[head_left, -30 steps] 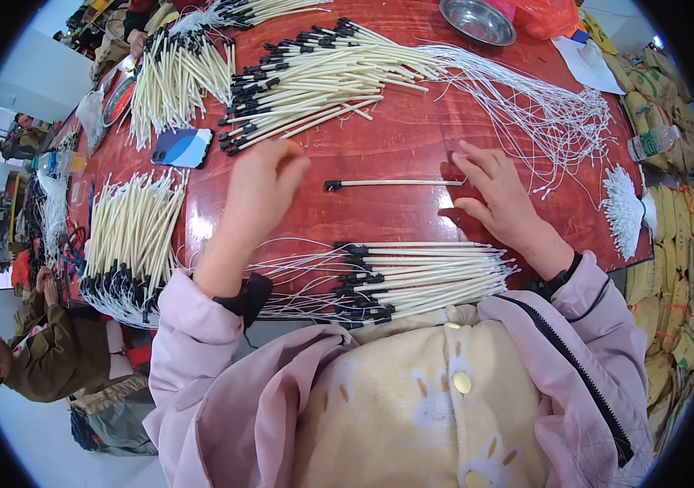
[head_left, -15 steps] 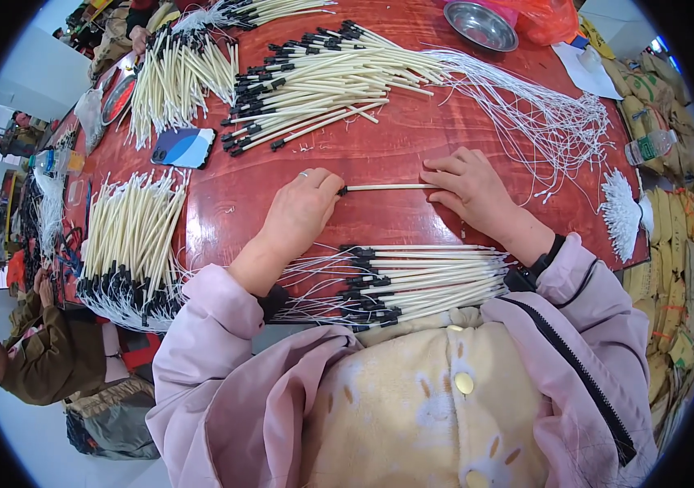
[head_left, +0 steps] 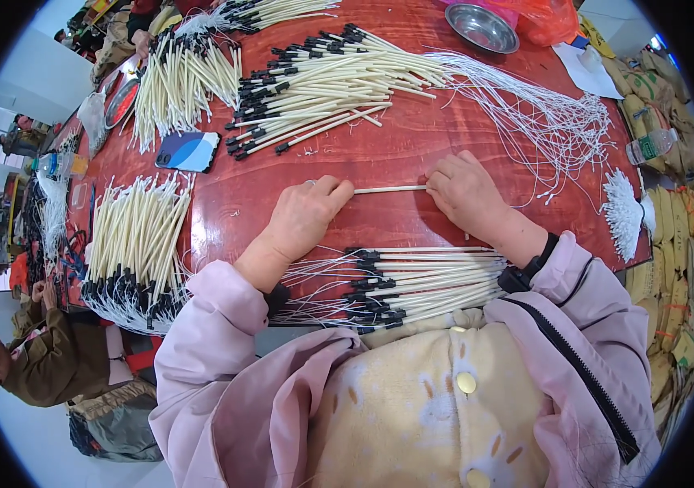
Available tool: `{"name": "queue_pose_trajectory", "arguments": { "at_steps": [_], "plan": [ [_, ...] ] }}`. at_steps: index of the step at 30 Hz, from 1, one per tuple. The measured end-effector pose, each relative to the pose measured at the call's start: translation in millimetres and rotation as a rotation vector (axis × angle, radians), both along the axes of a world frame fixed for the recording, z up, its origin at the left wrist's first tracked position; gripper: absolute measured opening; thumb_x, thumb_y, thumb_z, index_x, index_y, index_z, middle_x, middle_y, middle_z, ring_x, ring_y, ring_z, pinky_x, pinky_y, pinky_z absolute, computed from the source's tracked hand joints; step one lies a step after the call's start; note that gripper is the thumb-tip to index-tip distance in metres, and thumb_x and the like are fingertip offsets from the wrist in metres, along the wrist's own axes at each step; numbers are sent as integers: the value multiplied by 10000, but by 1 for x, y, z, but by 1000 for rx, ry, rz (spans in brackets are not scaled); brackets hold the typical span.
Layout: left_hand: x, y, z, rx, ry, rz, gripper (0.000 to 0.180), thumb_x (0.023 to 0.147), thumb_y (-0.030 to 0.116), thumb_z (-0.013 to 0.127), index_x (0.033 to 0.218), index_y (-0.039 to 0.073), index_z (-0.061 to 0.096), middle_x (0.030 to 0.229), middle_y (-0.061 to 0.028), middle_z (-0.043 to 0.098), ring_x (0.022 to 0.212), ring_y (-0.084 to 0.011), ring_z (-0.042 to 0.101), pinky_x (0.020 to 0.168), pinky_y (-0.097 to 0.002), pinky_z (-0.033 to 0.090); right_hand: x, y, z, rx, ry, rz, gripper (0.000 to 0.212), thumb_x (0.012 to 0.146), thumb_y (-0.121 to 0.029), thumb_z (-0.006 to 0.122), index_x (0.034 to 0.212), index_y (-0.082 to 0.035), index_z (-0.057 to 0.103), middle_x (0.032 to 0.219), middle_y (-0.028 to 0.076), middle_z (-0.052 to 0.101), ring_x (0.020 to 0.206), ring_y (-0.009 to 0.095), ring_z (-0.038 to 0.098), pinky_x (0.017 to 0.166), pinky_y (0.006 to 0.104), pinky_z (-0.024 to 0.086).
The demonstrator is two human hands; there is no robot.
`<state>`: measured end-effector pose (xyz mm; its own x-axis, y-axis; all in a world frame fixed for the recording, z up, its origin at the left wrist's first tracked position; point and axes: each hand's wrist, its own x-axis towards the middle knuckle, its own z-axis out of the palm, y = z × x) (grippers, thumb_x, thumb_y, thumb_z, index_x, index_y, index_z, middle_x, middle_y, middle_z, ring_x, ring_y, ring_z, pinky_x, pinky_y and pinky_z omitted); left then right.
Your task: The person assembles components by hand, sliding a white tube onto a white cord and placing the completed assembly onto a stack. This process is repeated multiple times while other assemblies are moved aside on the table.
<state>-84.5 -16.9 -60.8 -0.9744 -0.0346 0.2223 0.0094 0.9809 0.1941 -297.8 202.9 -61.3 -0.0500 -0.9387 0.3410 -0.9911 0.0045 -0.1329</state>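
A thin cream-coloured stick (head_left: pixel 390 189) lies crosswise over the red tabletop between my hands. My left hand (head_left: pixel 302 218) is closed on its left end, where the fingers hide the tip. At the other end, the curled fingers of my right hand (head_left: pixel 471 199) pinch the stick. Close to my body, between my forearms, lies a row of similar sticks (head_left: pixel 436 282) with black end pieces and white strings trailing left. Beyond my hands is a large pile of such sticks (head_left: pixel 347 77), black ends to the left.
An upright-looking bundle of sticks (head_left: pixel 137 236) is at the left, near a blue-patterned phone (head_left: pixel 187 152). White strings (head_left: pixel 550 122) spread at the right, with a white string bundle (head_left: pixel 625 213) nearer. A metal bowl (head_left: pixel 482 29) stands far back. Another person (head_left: pixel 54 350) sits at left.
My right hand's fingers have closed from a spread pose onto the stick's right end. My left hand has moved slightly right and now covers the black tip.
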Motion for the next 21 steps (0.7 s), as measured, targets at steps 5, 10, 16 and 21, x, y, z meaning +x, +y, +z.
{"name": "queue_pose_trajectory", "arguments": {
  "at_steps": [5,10,16,21],
  "plan": [
    [-3,-1,-4,192,54,94,142,937,58,600,1079,64,590,923,-156,653,833,-377,670,711,-460,526,1,-2,-2,-23,28,-3,90,803,-67,719,793,-53,630,862,66,615,842,259,593,809,388,443],
    [4,-5,4,382,99,189,110,983,81,583,1089,50,584,890,-184,652,819,-406,662,713,-453,515,-1,-7,-2,-43,59,26,106,769,-66,725,776,-52,620,826,71,604,830,266,593,798,399,437],
    [62,-44,53,292,324,495,155,1017,110,531,1112,17,611,1023,-199,686,937,-363,671,833,-424,513,-21,23,20,-46,-119,83,110,735,-50,716,756,-64,608,785,68,596,805,266,591,801,402,423],
    [194,-82,63,65,457,842,226,1035,115,512,1165,-41,611,1119,-165,675,1059,-275,636,957,-375,475,-15,76,61,17,-229,71,111,721,-58,716,755,-69,611,790,53,604,798,260,587,809,392,416]
  ]
}}
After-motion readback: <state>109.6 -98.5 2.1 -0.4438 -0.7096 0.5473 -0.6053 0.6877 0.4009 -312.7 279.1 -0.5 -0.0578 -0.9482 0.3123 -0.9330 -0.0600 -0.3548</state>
